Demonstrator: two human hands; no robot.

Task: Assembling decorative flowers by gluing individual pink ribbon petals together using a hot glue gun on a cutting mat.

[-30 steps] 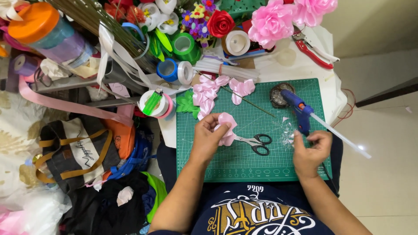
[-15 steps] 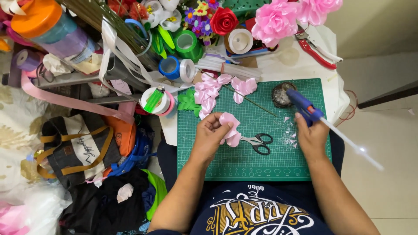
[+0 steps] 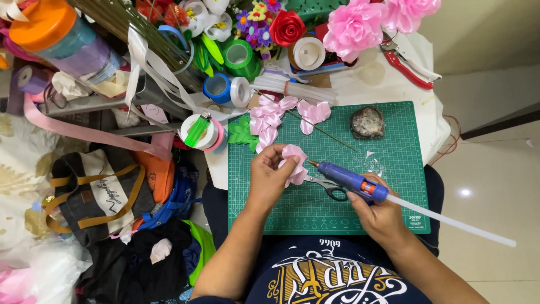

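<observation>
Gluing a pink ribbon flower (image 3: pixel 295 162)
Left hand (image 3: pixel 270 175) is pinching the ruffled, folded petals; right hand (image 3: pixel 381 213) is gripping a blue glue gun (image 3: pixel 347 179), nozzle touching them.

Our left hand (image 3: pixel 269 179): forearm enters from lower frame edge, angled up and slightly right, wrist straight. Back of hand faces camera, fingers curled, thumb and fingertips (image 3: pixel 279 153) pinched closed at upper right of hand.

Our right hand (image 3: pixel 382 217): forearm enters from lower right corner, angled up-left. Wrist slightly bent inward. Fingers wrapped in closed grip, back of hand up, thumb side toward left hand.

Hands apart, left one slightly higher in view. Both forearms bare.
</observation>
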